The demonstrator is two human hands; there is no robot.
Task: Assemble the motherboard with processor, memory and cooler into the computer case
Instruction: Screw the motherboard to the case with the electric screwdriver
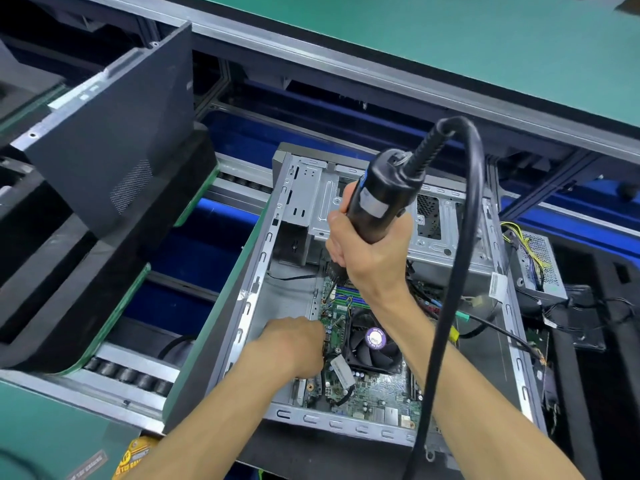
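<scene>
1. The motherboard [349, 379] lies flat inside the open computer case [346, 427], its cooler [374, 341] fan just below our right wrist.
2. Our right hand [367, 258] wraps fully round the electric screwdriver [377, 199], the bit aimed down past the fist at the board's far edge (the tip is hidden).
3. Our left hand [294, 341] rests at the board's left edge, fingers curled under; whether it holds anything we cannot tell.
4. We judge that the bit could slip and gouge the board.
5. The looping cord [464, 237] beside our forearm may drag the driver off line.
</scene>
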